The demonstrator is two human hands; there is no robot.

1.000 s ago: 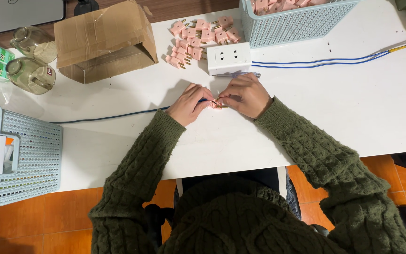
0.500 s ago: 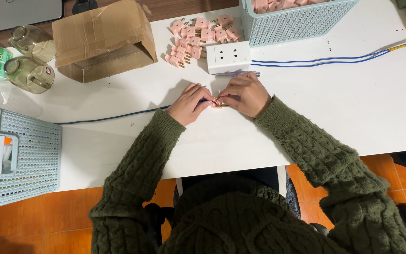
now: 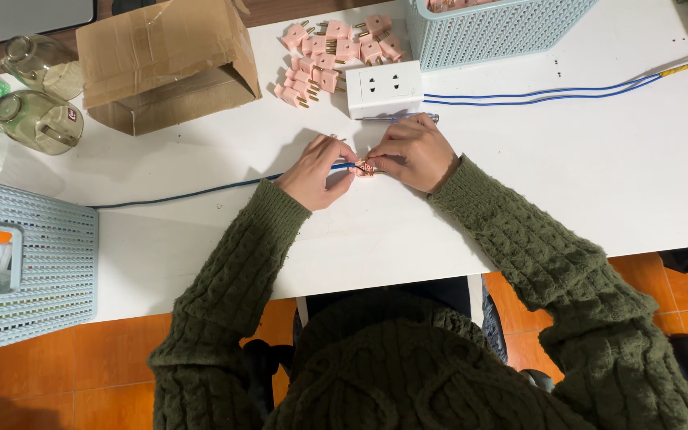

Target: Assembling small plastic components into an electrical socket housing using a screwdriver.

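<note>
- Pinching a small pink plug (image 3: 362,168), the right hand (image 3: 414,153) closes its fingertips on it.
- The left hand (image 3: 314,171) is curled, fingers closed on the blue wire (image 3: 201,191) where it meets the plug.
- Just beyond the plug lies a pen-like tool (image 3: 396,117), then a white socket block (image 3: 384,88).
- Beyond and left of the plug: a pile of pink plugs (image 3: 330,52) and a cardboard box (image 3: 165,64).
</note>
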